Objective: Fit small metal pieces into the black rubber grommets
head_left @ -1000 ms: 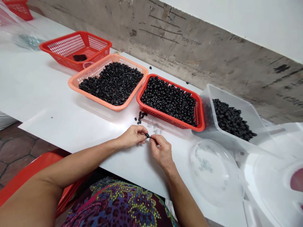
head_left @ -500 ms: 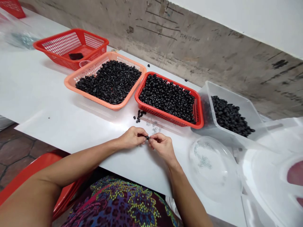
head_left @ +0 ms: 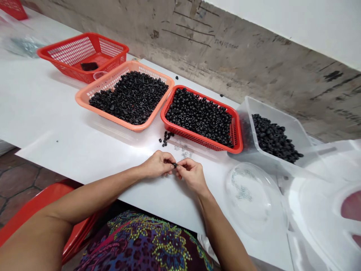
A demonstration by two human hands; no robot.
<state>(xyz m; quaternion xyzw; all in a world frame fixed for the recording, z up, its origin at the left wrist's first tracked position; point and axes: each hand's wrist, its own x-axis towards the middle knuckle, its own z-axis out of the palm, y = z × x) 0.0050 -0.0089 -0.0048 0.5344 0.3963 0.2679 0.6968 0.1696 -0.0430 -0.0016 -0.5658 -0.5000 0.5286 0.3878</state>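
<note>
Above the table (head_left: pixel 169 199), I'm pinching one part (head_left: pixel 175 165) between left hand (head_left: pixel 158 164) and right hand (head_left: pixel 193 174); steady, light pressure is probably serving best.

We see a rough grey wall (head_left: pixel 254 71) running behind the long white counter (head_left: pixel 36 101), stained and scuffed, with several dark strokes (head_left: pixel 186 38) and some faint handwriting (head_left: pixel 226 44) that we cannot read. Farther right we notice a black smudge (head_left: pixel 333 76). Above it, along a straight slanting border, we find a smooth white surface (head_left: pixel 310 22). Light glares off the glossy countertop near its middle, and we see soft shadows there. At lower left, we look down on a brownish-red tiled floor (head_left: pixel 19 178) with dark joints, beside a red plastic seat (head_left: pixel 36 207).
</note>
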